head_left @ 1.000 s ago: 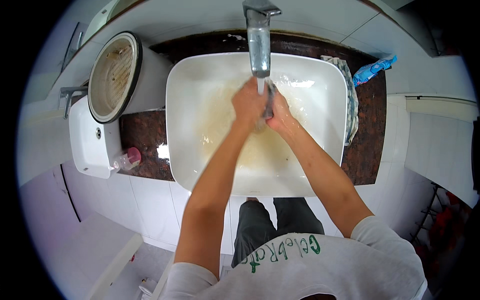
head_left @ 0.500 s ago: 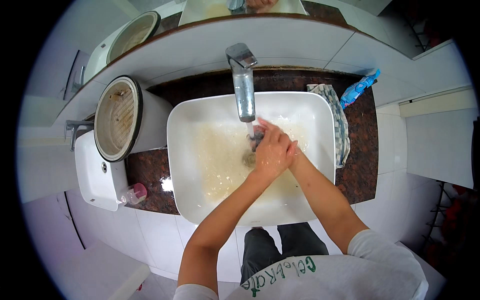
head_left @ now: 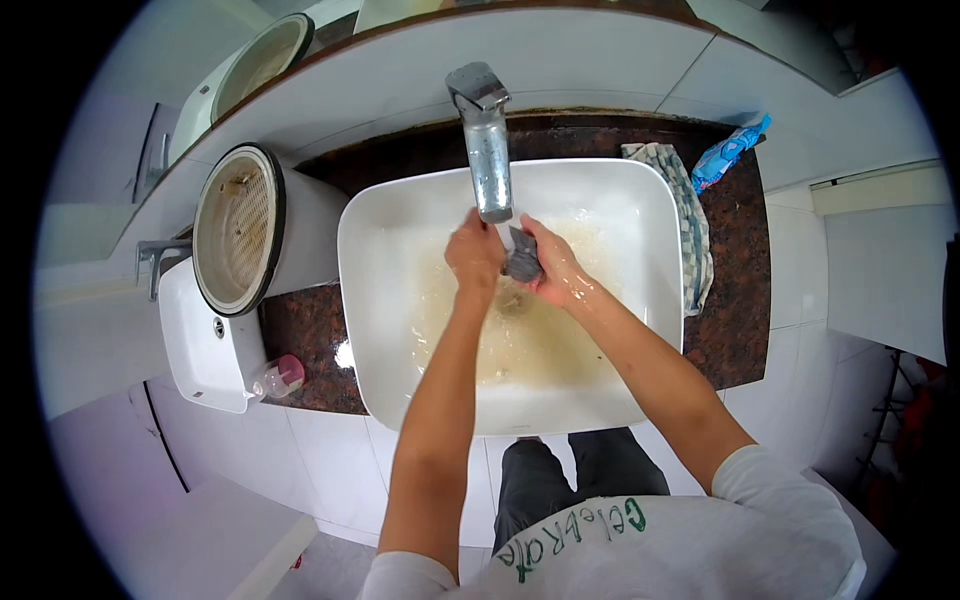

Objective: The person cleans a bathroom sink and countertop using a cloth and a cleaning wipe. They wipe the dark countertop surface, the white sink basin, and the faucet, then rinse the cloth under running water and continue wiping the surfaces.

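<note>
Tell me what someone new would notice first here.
The eye likely lands on the big white basin, mid-picture, with yellowish water in it. Under the silver tap, the right hand holds a dark gray item, the left hand close by. Flanking the basin are a large round tub, left, and a bright blue packet, right.

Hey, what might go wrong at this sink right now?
The grey bundle under the tap could slip from the right hand into the murky water. Splashes might wet the checked cloth beside the sink. The bottle near the counter edge could get knocked off.
</note>
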Motion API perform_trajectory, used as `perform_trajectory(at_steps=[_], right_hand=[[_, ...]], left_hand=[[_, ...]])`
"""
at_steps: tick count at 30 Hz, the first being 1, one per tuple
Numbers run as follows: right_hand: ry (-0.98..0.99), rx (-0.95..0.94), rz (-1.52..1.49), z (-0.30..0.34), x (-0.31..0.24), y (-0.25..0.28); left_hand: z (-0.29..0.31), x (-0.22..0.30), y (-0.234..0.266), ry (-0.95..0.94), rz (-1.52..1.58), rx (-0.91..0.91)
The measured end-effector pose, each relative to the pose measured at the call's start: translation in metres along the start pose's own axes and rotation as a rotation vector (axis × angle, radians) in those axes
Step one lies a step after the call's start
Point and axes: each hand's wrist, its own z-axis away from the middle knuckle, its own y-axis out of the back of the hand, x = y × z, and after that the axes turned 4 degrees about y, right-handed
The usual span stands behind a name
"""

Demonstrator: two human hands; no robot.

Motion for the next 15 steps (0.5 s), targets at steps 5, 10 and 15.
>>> perform_trajectory(at_steps=[5,10,15], right_hand=[[0.268,-0.063,0.464,0.01,-0.03,0.017],[0.336,-0.017,0.276,-0.043,0.0,0.056],[0.0,-0.002,0.217,-0.014,0.011,0.018]], left_hand=[[0.018,0.038,0.036,0.255,0.517,-0.236],[0.056,0.079,-0.014,-0.466,0.169,0.152],[0.004,0.038,0.027,-0.127,-0.273,-0.057]])
